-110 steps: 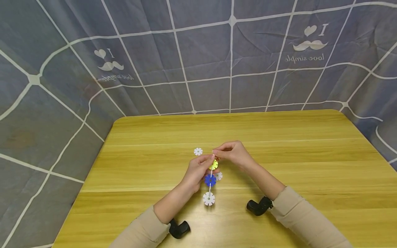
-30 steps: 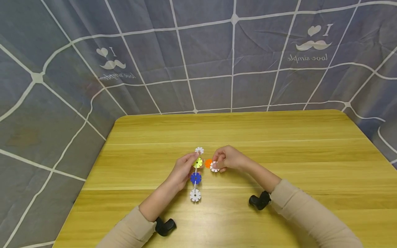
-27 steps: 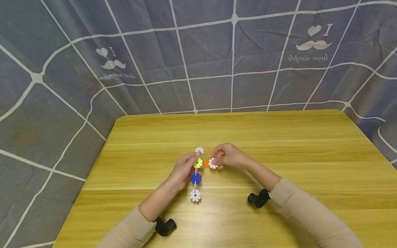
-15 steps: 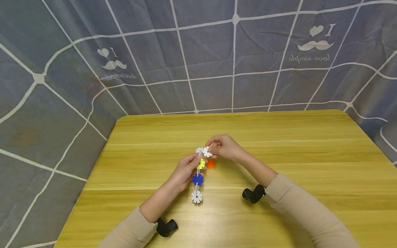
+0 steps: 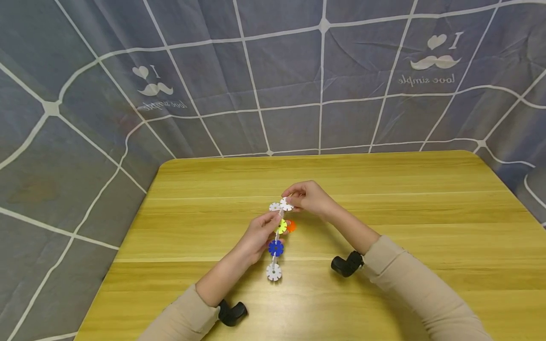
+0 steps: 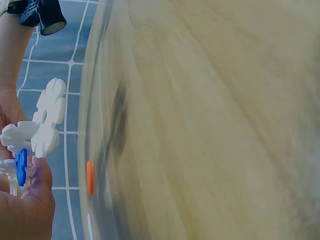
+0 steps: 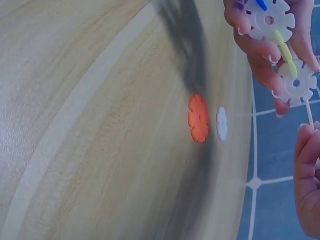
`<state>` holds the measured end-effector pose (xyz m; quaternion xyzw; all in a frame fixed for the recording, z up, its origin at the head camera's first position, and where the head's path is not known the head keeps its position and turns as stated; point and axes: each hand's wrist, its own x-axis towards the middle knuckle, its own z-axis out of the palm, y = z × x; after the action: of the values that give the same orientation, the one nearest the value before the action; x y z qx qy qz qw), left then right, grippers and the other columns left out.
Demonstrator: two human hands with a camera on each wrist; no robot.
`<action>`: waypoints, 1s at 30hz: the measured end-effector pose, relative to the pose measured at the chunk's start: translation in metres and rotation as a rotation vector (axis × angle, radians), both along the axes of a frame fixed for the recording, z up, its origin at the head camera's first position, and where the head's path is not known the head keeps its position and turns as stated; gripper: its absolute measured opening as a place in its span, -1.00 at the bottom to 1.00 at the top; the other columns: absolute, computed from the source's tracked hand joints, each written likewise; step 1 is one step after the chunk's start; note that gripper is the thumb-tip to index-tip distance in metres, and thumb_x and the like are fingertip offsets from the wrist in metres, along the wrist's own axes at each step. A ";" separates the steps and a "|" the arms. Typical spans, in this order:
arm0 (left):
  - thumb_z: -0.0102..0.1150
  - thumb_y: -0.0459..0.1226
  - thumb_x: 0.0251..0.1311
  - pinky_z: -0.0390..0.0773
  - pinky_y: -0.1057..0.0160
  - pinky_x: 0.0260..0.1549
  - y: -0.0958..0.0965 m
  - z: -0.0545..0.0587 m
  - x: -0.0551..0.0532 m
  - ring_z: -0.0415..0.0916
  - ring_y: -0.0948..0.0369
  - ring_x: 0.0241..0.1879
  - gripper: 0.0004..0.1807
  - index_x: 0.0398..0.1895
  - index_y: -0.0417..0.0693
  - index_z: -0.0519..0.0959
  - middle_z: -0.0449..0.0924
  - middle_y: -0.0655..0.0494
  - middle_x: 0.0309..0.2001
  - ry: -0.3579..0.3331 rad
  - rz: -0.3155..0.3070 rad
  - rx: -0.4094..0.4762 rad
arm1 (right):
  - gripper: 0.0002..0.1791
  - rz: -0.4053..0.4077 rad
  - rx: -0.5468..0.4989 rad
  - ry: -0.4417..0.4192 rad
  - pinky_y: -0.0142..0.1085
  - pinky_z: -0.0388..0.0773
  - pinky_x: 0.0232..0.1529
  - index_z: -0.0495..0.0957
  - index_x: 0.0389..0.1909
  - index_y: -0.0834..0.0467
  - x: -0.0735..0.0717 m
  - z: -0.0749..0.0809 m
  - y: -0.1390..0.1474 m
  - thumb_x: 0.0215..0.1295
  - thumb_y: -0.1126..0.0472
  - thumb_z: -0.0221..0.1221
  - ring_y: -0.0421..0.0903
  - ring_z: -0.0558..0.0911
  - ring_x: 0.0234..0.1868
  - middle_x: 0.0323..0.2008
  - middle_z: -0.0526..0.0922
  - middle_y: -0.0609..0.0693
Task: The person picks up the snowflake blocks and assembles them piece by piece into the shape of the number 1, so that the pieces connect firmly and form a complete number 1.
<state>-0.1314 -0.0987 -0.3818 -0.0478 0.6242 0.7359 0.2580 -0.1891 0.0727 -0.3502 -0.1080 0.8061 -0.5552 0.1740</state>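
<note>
My left hand (image 5: 258, 234) grips a chain of notched plastic discs, slotted together. In the head view its yellow disc (image 5: 281, 226) is by my fingertips, with a blue disc (image 5: 276, 248) below and a white disc (image 5: 274, 272) at the near end. White discs set edge-on link them. My right hand (image 5: 310, 196) pinches another white disc (image 5: 286, 204) at the chain's far end. In the right wrist view that disc (image 7: 309, 114) appears edge-on, meeting the slotted rim of a white chain disc (image 7: 297, 82). Whether it is fully seated I cannot tell.
On the wooden table (image 5: 384, 213) lie a loose orange disc (image 7: 198, 118) and a loose white disc (image 7: 221, 123), just beyond the chain. Black wrist cameras (image 5: 347, 264) hang under both forearms. A grey patterned curtain (image 5: 281, 85) surrounds the table's back and sides.
My right hand has carried its white disc from beside the orange disc up and leftward to the chain's far end. My left hand has shifted slightly right with the chain.
</note>
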 end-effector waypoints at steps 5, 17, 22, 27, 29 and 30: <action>-0.14 -0.22 0.42 0.60 0.35 -0.34 0.001 0.000 0.001 0.53 0.26 -0.32 -0.56 0.26 -0.28 0.31 0.48 0.00 -0.06 0.000 -0.016 -0.006 | -0.79 0.014 0.026 0.010 -0.34 0.53 -0.49 0.56 -0.13 0.44 0.000 0.001 0.001 0.27 0.42 0.10 0.01 0.50 -0.53 -0.56 0.48 0.05; -0.14 -0.25 0.42 0.63 0.29 -0.29 0.002 0.000 0.002 0.56 0.09 -0.13 -0.56 0.29 -0.26 0.28 0.36 -0.17 0.16 0.009 -0.021 -0.022 | -0.81 0.078 0.079 0.027 -0.42 0.30 -0.62 0.57 -0.17 0.42 -0.002 0.002 0.000 0.28 0.47 0.04 -0.05 0.38 -0.63 -0.63 0.45 0.03; -0.13 -0.24 0.41 0.61 0.34 -0.29 0.001 0.001 0.002 0.56 0.19 -0.21 -0.55 0.28 -0.28 0.29 0.40 -0.16 0.12 0.018 -0.017 -0.022 | -0.80 0.059 0.061 -0.007 -0.32 0.44 -0.54 0.55 -0.14 0.44 -0.003 0.005 -0.002 0.28 0.41 0.09 -0.10 0.42 -0.64 -0.64 0.49 0.00; -0.11 -0.24 0.41 0.62 0.32 -0.28 0.002 0.002 0.005 0.55 0.24 -0.28 -0.55 0.26 -0.30 0.30 0.35 -0.21 0.16 0.048 -0.014 -0.027 | -0.80 0.012 0.024 -0.083 -0.28 0.55 -0.46 0.56 -0.17 0.42 -0.003 0.004 -0.005 0.30 0.35 0.11 -0.19 0.46 -0.66 -0.64 0.53 -0.01; -0.10 -0.25 0.40 0.62 0.30 -0.29 0.002 0.003 0.006 0.56 0.23 -0.29 -0.55 0.27 -0.31 0.29 0.33 -0.24 0.17 0.054 -0.006 -0.025 | -0.81 0.012 0.020 -0.082 -0.31 0.53 -0.50 0.56 -0.20 0.41 -0.002 0.004 -0.005 0.31 0.34 0.11 -0.18 0.46 -0.67 -0.64 0.53 0.01; -0.10 -0.26 0.40 0.63 0.29 -0.30 0.002 0.003 0.007 0.57 0.23 -0.31 -0.55 0.27 -0.32 0.29 0.33 -0.26 0.17 0.060 0.000 -0.026 | -0.82 0.018 0.015 -0.077 -0.33 0.52 -0.53 0.56 -0.21 0.41 -0.001 0.004 -0.005 0.31 0.34 0.11 -0.17 0.46 -0.68 -0.65 0.52 0.03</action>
<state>-0.1245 -0.0964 -0.3792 -0.0292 0.6413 0.7287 0.2386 -0.1901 0.0676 -0.3462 -0.0924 0.8019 -0.5515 0.2105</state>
